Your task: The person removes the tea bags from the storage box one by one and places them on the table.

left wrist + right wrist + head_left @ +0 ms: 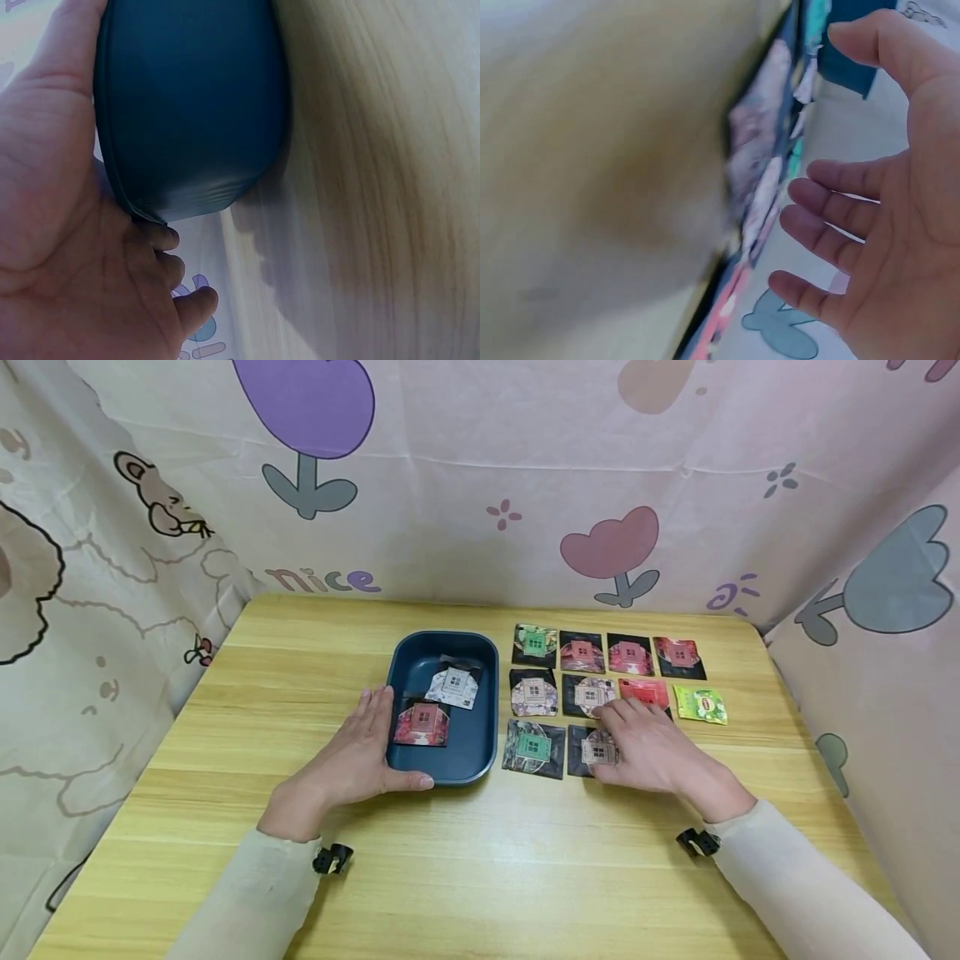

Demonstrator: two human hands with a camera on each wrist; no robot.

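A dark blue tray (483, 710) stands on the table with two tea sachets in it, one white and black (453, 683) and one red and black (422, 723). My left hand (352, 756) lies along its left side, straight fingers touching the wall and thumb across the near corner; the left wrist view shows the tray's outer wall (195, 105) beside the palm. My right hand (648, 745) hovers over the near rows of sachets, thumb and fingers apart with nothing between them. Under it lie a black and beige sachet (595, 750) and a partly hidden red one (645, 692).
Several more sachets lie in rows right of the tray, among them a green-labelled one (533, 748), a pale floral one (533, 692) and a yellow-green one (701, 704). Printed curtains (450, 485) hang behind and beside the wooden table (510, 877).
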